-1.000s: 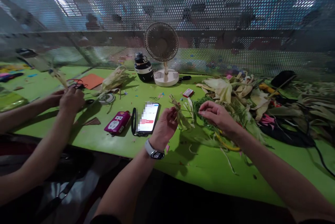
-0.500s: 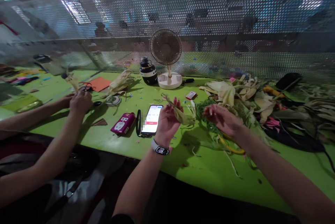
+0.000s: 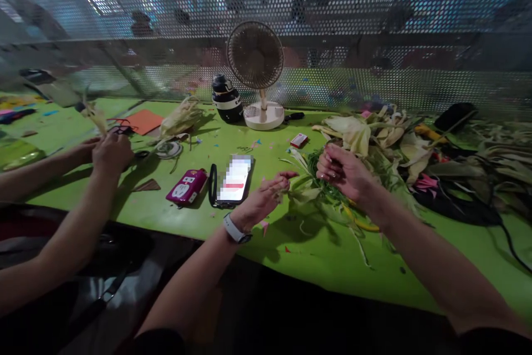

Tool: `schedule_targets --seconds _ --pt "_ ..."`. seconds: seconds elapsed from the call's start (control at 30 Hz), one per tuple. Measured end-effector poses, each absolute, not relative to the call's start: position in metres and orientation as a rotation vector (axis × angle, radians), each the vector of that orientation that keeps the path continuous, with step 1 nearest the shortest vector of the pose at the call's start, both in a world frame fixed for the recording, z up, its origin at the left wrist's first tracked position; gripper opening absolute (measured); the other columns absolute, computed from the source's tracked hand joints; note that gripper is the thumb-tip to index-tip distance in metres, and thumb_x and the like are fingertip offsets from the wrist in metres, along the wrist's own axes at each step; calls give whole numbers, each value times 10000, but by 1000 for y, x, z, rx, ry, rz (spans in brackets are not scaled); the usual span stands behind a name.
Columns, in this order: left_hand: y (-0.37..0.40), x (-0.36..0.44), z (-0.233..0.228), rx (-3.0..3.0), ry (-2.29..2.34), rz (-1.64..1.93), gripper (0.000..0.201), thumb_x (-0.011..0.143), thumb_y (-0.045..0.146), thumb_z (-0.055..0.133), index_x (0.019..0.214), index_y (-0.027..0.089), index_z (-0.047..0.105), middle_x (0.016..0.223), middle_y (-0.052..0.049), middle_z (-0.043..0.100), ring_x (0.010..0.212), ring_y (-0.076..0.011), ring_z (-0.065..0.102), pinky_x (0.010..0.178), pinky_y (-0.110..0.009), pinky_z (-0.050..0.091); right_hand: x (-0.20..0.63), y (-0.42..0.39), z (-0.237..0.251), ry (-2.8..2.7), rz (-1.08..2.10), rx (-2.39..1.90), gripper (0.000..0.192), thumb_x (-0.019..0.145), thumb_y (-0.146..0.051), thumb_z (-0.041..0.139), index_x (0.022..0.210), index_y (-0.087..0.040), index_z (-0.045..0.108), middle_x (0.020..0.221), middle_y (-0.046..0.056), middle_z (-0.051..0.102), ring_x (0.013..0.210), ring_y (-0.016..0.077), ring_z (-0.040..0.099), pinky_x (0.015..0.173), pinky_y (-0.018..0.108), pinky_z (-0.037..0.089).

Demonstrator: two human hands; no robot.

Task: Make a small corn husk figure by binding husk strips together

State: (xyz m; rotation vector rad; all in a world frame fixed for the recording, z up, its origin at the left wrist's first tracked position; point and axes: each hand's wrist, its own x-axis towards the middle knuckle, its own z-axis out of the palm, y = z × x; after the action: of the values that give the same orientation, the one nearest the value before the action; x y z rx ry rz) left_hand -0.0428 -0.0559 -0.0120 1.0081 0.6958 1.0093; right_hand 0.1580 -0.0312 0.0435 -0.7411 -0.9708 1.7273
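My left hand (image 3: 261, 198), with a watch (image 3: 238, 229) on its wrist, is closed on a pale green corn husk piece (image 3: 305, 191) that fans out to the right from the fingertips. To the right of it, my right hand (image 3: 343, 171) is raised with its fingers curled together in a pinch. What those fingers hold, if anything, is too small to make out. Just behind and beneath that hand lies a tangle of green string (image 3: 315, 165). Loose husk strips and a yellow band (image 3: 361, 226) lie on the table below my right wrist.
The green table (image 3: 332, 272) holds a heap of corn husks (image 3: 386, 142) at the right. A phone (image 3: 235, 180), purple pouch (image 3: 187, 187), fan (image 3: 264, 114), bottle (image 3: 227, 103) and small box (image 3: 298, 140) stand or lie around. At left, a co-worker's hands (image 3: 110, 153) hold husks.
My left hand has turned over and lowered, its palm no longer facing up. My right hand's fingers have drawn together. The whole view has shifted slightly.
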Motion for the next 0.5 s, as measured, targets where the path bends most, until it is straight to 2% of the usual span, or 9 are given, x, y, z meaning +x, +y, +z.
schedule_targets --seconds 0.17,0.23,0.3,0.4,0.43,0.5 --pt "-54 -44 -23 1143 782 997 211 733 409 691 826 221 712 1067 -57 647 1060 -187 570 959 -319 424 163 -29 27 -994 1716 -852 408 734 -358 682 587 -206 333 486 -87 239 430 66 224 452 217 300" --pt "-52 -44 -17 1187 818 1002 207 763 415 659 795 213 693 987 -52 663 987 -171 589 920 -307 435 166 -25 35 -995 1657 -843 428 725 -367 690 587 -211 316 491 -85 242 437 70 228 463 225 315" --pt "-53 -44 -8 1156 889 1068 214 779 423 642 794 212 672 889 -30 670 867 -142 604 805 -266 461 167 -20 49 -995 1593 -801 424 740 -365 677 593 -210 311 494 -84 233 441 73 230 478 225 332" --pt "-61 -42 2 961 1013 1040 423 791 576 548 646 186 627 617 -12 623 545 -104 552 511 -217 397 163 -18 72 -1027 1569 -740 374 801 -364 610 607 -208 330 499 -80 233 443 76 256 509 225 366" --pt "-65 -40 4 885 1005 918 536 786 655 479 585 175 610 543 -23 597 470 -102 525 457 -221 364 160 -19 78 -1041 1587 -724 359 818 -365 586 609 -208 340 498 -78 238 444 77 269 519 226 376" --pt "-73 -31 4 740 883 607 707 745 775 358 591 146 642 552 -79 631 482 -133 578 451 -235 383 152 -27 83 -1057 1650 -685 336 834 -362 559 611 -206 363 491 -77 243 443 78 284 527 227 384"
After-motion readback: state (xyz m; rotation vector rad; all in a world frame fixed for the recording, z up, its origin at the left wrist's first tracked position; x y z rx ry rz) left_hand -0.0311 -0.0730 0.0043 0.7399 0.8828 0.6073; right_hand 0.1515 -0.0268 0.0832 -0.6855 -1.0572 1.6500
